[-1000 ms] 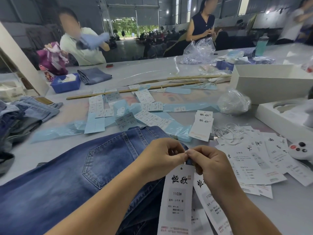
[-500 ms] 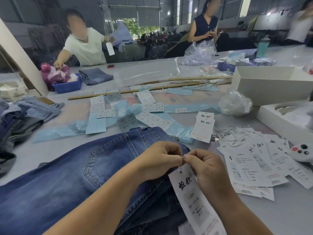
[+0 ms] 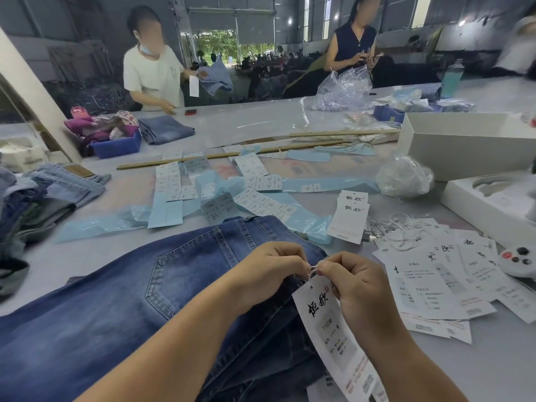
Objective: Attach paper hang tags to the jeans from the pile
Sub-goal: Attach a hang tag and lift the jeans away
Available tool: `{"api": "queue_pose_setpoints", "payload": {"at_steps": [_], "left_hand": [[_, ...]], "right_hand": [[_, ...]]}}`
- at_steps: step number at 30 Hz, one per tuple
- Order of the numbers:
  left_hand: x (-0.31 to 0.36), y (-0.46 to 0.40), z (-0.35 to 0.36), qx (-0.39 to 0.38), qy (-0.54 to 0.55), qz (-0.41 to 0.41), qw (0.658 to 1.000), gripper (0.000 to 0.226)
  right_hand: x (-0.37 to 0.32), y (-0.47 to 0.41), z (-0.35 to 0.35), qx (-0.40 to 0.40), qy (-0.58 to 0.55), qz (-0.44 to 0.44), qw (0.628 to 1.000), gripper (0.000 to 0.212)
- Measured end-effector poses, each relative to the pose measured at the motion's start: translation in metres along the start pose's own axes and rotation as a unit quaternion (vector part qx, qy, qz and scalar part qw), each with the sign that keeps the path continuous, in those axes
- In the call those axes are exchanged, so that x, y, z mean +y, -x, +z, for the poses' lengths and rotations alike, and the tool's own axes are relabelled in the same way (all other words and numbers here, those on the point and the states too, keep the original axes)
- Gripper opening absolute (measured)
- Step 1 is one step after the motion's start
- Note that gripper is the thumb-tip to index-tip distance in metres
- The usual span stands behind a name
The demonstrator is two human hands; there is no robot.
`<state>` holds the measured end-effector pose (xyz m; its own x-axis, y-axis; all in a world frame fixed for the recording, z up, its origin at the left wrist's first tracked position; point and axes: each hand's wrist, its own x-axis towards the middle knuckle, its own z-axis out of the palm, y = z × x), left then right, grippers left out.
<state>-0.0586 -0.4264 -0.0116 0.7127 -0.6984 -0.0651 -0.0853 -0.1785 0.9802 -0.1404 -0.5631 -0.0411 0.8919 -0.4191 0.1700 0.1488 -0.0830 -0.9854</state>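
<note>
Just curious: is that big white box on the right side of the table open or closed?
Open. The white box has no lid on it, and its inner walls show from above. What it holds cannot be told.

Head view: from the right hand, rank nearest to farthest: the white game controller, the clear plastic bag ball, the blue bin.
1. White game controller: on the table just right of the right hand.
2. Clear plastic bag ball: farther back, right of centre.
3. Blue bin: far left, across the table.
</note>
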Motion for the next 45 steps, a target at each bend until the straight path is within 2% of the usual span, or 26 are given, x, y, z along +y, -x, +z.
{"api": "queue_pose_setpoints", "payload": {"at_steps": [8, 14, 17, 23, 26, 30, 36, 39, 41, 45], "left_hand": [[-0.002, 0.002, -0.006, 0.015, 0.024, 0.001, 1.000, 0.017], [-0.007, 0.004, -0.003, 0.027, 0.026, 0.020, 0.999, 0.024], [-0.010, 0.004, 0.001, 0.014, -0.017, 0.023, 1.000, 0.034], [-0.009, 0.005, 0.006, 0.021, -0.031, 0.025, 0.999, 0.031], [-0.008, 0.004, 0.008, 0.019, -0.032, 0.011, 0.999, 0.016], [-0.007, 0.004, 0.005, 0.014, -0.061, -0.001, 0.998, 0.019], [-0.006, 0.004, -0.006, -0.041, 0.011, 0.018, 0.999, 0.011], [-0.008, 0.002, -0.008, -0.029, 0.026, 0.026, 0.999, 0.014], [-0.010, 0.002, -0.006, -0.014, 0.038, 0.031, 0.999, 0.017], [-0.011, 0.004, -0.002, -0.003, 0.034, 0.050, 0.998, 0.022]], "right_hand": [[-0.003, 0.004, 0.026, 0.067, -0.036, 0.003, 0.997, 0.027], [-0.010, -0.008, 0.015, -0.010, -0.024, 0.025, 0.999, 0.030], [-0.005, -0.006, 0.008, -0.006, -0.023, 0.017, 1.000, 0.030], [0.001, -0.003, 0.004, 0.021, 0.007, 0.001, 1.000, 0.028], [0.004, 0.001, 0.006, 0.030, 0.014, 0.013, 0.999, 0.026], [0.004, 0.002, 0.013, 0.037, 0.022, 0.016, 0.999, 0.027], [0.000, -0.001, 0.017, 0.020, -0.017, 0.035, 0.999, 0.028], [-0.008, -0.009, 0.008, -0.035, -0.033, 0.064, 0.997, 0.032], [-0.009, -0.013, 0.002, -0.052, -0.027, 0.053, 0.997, 0.030], [-0.004, -0.005, 0.007, -0.015, -0.029, 0.027, 0.999, 0.027]]}}
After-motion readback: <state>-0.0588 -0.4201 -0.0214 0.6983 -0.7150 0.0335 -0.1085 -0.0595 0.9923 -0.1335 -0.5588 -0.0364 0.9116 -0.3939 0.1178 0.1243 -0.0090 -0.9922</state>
